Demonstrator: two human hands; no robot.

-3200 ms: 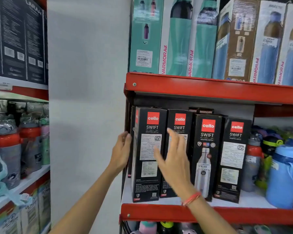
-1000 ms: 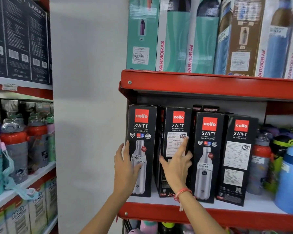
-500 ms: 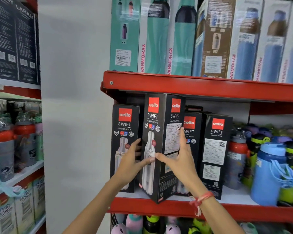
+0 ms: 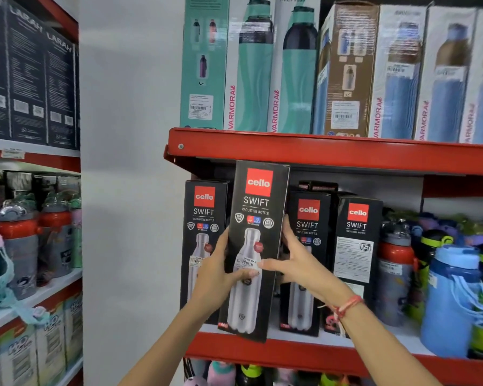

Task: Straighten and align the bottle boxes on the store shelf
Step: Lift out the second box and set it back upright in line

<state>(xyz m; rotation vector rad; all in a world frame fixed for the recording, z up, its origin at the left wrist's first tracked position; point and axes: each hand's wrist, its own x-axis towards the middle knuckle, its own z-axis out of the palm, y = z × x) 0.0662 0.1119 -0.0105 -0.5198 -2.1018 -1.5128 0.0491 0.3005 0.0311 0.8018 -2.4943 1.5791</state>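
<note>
Hands first: your left hand (image 4: 216, 277) and right hand (image 4: 300, 263) clamp one black Cello Swift box (image 4: 255, 246) between them, lifted in front of the red shelf (image 4: 318, 351), its lower end over the shelf's front lip and its top leaning slightly to the right. Your left fingers hide behind the box's left edge while that thumb lies across the printed front; your right fingers (image 4: 286, 232) run up the box's right edge, close together, and the right thumb presses the front beside the left one. Left of the held box, another Swift box (image 4: 202, 213) stands upright on the shelf with its bottle picture forward. Right of the held box stand two more: one (image 4: 307, 218) showing the bottle picture, the next (image 4: 356, 246) showing a white label panel. Further right of them the same shelf carries loose bottles (image 4: 452, 299). Above it, the upper red shelf (image 4: 332, 154) holds tall Varmora boxes (image 4: 251, 65)
</note>
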